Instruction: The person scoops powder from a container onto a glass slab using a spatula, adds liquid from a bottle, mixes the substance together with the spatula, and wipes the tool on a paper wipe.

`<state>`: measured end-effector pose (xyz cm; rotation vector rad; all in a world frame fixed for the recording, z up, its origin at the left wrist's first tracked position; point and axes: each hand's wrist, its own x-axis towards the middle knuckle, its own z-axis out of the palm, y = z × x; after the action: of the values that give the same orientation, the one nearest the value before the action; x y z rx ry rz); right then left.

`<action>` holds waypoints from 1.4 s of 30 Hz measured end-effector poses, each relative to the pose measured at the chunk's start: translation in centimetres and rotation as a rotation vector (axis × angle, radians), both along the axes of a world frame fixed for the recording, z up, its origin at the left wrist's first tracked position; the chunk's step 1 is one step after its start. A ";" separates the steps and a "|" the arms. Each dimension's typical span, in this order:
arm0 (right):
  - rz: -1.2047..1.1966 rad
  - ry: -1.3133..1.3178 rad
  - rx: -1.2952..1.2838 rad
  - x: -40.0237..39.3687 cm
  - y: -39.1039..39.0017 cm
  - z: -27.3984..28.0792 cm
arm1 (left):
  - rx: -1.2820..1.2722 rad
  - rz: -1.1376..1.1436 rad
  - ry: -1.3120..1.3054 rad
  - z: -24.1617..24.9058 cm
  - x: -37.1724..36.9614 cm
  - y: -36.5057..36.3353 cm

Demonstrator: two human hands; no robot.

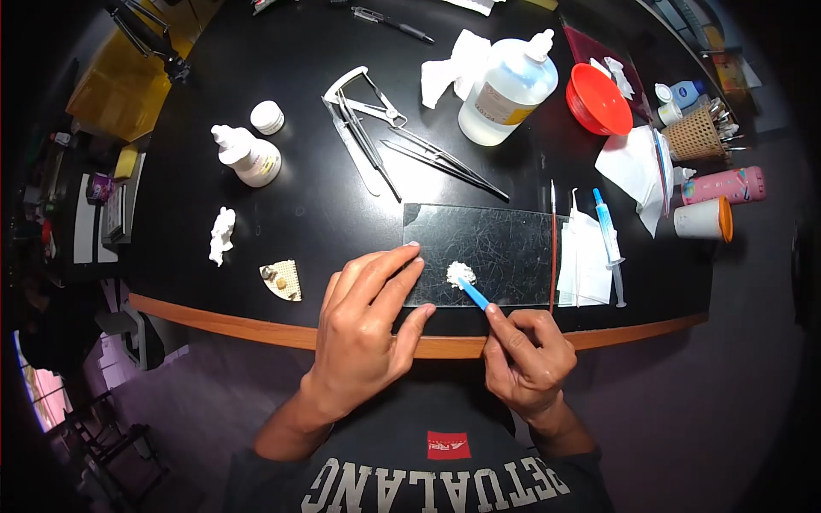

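Observation:
A small white crumbly heap (456, 273) lies on a scratched glass slab (513, 248) near the table's front edge. My right hand (528, 359) grips a blue plastic spatula (475, 295), its tip in the heap. My left hand (363, 312) rests at the slab's left edge, fingers stretched out, index fingertip at the glass and thumb apart; it holds nothing. Just right of the slab lie a thin red-brown brush (553, 256), a slim metal probe (576, 248) on white paper (590, 274), and a blue-tipped syringe (609, 227).
Farther back lie a caliper (366, 109), tweezers (445, 162), a large bottle (505, 94) and a red bowl (599, 101). To the left are a small white bottle (248, 158), a jar (267, 118), crumpled tissue (221, 235) and a beige piece (285, 280) with small lumps.

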<state>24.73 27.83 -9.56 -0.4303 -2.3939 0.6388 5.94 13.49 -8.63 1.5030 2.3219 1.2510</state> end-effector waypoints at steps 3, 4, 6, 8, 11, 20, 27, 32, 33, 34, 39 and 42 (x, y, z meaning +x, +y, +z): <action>-0.018 -0.045 -0.018 0.0 -0.1 0.4 | -0.033 0.014 0.046 -0.5 0.2 -0.1; -0.022 -0.069 -0.026 0.0 -0.2 0.8 | -0.029 0.016 0.043 -0.6 0.2 -0.1; -0.029 -0.110 -0.038 0.1 -0.5 1.7 | -0.017 0.018 0.040 -0.6 0.0 -0.1; -0.035 -0.069 -0.055 0.1 -0.5 1.7 | -0.005 0.013 0.028 -0.7 0.0 -0.1; -0.085 -0.069 -0.096 0.3 -0.6 1.6 | -0.002 0.009 0.015 -0.7 -0.1 -0.1; -0.030 -0.089 -0.024 0.4 -0.2 1.3 | 0.009 0.012 0.013 -0.7 -0.2 -0.1; -0.002 -0.062 0.007 -0.3 -0.7 1.1 | 0.008 0.013 0.016 -0.7 -0.1 -0.1; -0.018 -0.079 -0.006 0.0 -0.6 1.3 | 0.007 0.015 0.016 -0.8 -0.1 -0.1; -0.017 -0.076 -0.010 0.0 -0.5 1.4 | 0.007 0.013 0.016 -0.7 -0.1 -0.1; -0.014 -0.073 -0.013 0.0 -0.4 1.4 | 0.008 0.013 0.017 -0.7 -0.2 0.0; -0.008 -0.095 -0.037 -0.1 -0.2 2.2 | 0.014 0.011 0.018 -0.8 -0.2 -0.1; -0.018 -0.060 -0.038 -0.3 0.0 1.5 | 0.020 0.009 0.019 -0.8 -0.2 0.0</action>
<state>24.40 27.81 -8.05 -0.4932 -2.4345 0.6724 5.75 13.46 -9.41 1.5187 2.3372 1.2711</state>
